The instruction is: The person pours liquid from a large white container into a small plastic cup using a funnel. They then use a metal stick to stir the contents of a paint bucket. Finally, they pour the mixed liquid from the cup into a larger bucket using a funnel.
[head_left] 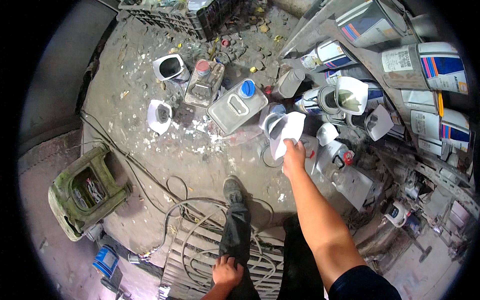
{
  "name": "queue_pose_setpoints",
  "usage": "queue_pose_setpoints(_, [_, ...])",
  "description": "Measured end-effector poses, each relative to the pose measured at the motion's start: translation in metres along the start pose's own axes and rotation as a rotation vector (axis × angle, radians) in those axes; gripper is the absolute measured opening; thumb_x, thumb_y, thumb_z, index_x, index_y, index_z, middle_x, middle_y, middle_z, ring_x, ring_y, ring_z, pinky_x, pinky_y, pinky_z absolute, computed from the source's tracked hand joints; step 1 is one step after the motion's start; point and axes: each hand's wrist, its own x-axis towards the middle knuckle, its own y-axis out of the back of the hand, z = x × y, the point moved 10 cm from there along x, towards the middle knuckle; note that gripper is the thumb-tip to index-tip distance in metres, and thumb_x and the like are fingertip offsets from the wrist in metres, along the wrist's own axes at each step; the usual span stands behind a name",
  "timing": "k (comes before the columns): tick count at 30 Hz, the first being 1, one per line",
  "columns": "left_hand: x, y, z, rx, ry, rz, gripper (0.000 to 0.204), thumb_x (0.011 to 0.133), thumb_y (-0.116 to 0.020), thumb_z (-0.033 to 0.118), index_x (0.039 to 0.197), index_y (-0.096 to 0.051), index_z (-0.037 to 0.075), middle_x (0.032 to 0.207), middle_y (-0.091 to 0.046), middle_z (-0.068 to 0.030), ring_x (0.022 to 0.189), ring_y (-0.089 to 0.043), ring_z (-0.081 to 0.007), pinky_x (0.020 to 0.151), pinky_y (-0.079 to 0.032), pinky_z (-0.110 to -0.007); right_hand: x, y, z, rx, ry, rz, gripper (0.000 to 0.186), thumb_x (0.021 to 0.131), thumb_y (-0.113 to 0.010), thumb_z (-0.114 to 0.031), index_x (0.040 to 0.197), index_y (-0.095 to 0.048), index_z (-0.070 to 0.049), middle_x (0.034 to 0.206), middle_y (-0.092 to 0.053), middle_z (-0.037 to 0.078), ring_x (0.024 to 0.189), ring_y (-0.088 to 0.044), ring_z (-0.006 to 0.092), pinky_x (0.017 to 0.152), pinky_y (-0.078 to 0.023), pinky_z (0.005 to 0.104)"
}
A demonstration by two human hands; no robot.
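Note:
My right hand (295,157) reaches out and pinches the edge of a white paper-like paint cup (288,131) with a flared rim. That cup is tilted, right beside a small open can (271,120) and partly in front of it. My left hand (227,271) rests on my left leg, fingers laid over the dark trousers with nothing in them. Left of the held cup stand a metal jug with a blue cap (232,112) and a dirty one with a red cap (202,87). A similar white cup (348,95), stained inside, is among the cans to the right.
Two more white cups (160,116) lie or stand on the paint-spattered floor to the left. Labelled paint cans (425,67) crowd the right-hand rack. A black crate (185,20) is at the back. Looped hoses (200,202) cross the slatted board (175,267); a green stool (87,192) lies at left.

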Motion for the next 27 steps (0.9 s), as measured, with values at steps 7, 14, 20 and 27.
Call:
queue_pose_setpoints(7, [-0.001,0.003,0.004,-0.005,0.014,0.02,0.034,0.077,-0.057,0.035,0.1,-0.065,0.012,0.115,-0.058,-0.0084,0.109,-0.052,-0.0316,0.089,-0.044,-0.047,-0.017,-0.003,-0.011,0.088,-0.122,-0.045,0.037,0.084,-0.065,-0.026,0.108,-0.055,0.001,0.099,-0.062,0.009,0.093,-0.06,0.021,0.076,-0.049,0.0329])
queue_pose_setpoints(14, [-0.001,0.0,0.009,0.019,-0.014,0.034,0.034,0.077,-0.059,0.032,0.101,-0.066,0.009,0.116,-0.058,-0.0094,0.111,-0.051,-0.0329,0.09,-0.044,-0.047,-0.032,0.114,0.038,-0.135,-0.221,0.082,0.032,0.09,-0.062,-0.024,0.11,-0.053,0.0,0.091,-0.063,0.009,0.077,-0.062,0.0212,0.073,-0.051,0.0362])
queue_pose_setpoints(20, [0.0,-0.013,0.006,0.088,-0.029,0.022,0.033,0.077,-0.06,0.03,0.1,-0.066,0.007,0.117,-0.058,-0.0117,0.11,-0.051,-0.0339,0.09,-0.045,-0.046,-0.006,0.152,0.035,-0.982,0.308,0.119,0.068,0.071,-0.077,-0.026,0.122,-0.042,0.001,0.121,-0.051,0.023,0.12,-0.043,0.0362,0.102,-0.034,0.044])
queue_pose_setpoints(27, [-0.003,-0.02,0.011,0.134,-0.099,0.009,0.032,0.078,-0.061,0.027,0.1,-0.063,0.005,0.11,-0.057,-0.0161,0.105,-0.051,-0.0374,0.088,-0.045,-0.048,0.044,0.123,0.04,-1.319,0.203,0.218,0.11,0.065,-0.079,-0.042,0.147,-0.013,-0.012,0.145,-0.018,0.033,0.134,-0.021,0.0477,0.106,-0.022,0.0579])
